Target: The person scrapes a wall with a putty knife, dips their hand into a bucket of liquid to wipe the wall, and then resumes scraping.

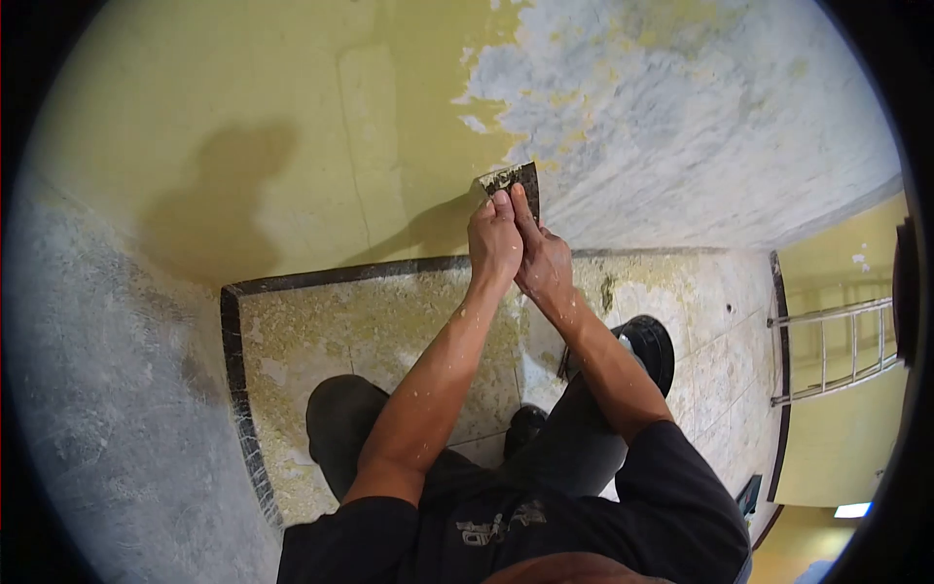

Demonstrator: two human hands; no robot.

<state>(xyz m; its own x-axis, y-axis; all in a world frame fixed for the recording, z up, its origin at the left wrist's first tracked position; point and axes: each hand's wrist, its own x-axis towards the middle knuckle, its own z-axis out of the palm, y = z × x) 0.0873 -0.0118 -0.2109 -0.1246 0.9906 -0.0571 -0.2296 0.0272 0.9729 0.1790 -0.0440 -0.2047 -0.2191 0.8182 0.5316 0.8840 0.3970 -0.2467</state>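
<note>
A wide scraper (529,179) with a dark, paint-smeared blade is held against the yellow wall (321,146), by the ragged border of the peeled area. Fingers of my left hand (494,241) are wrapped around it, the thumb pointing up toward the blade. Pressed alongside, my right hand (547,271) also grips the scraper, one finger stretched along the blade. Its handle is hidden by my hands. Bare grey-white plaster (662,136) spreads up and to the right of the blade. Small pale flakes stick to my forearms.
Paint flakes cover the tiled floor (292,336), bordered by dark skirting (389,270). A black bucket (654,352) stands beside my right knee. Farther right, a metal ladder (825,355) is near another yellow wall. On the left rises a grey scraped wall (107,389).
</note>
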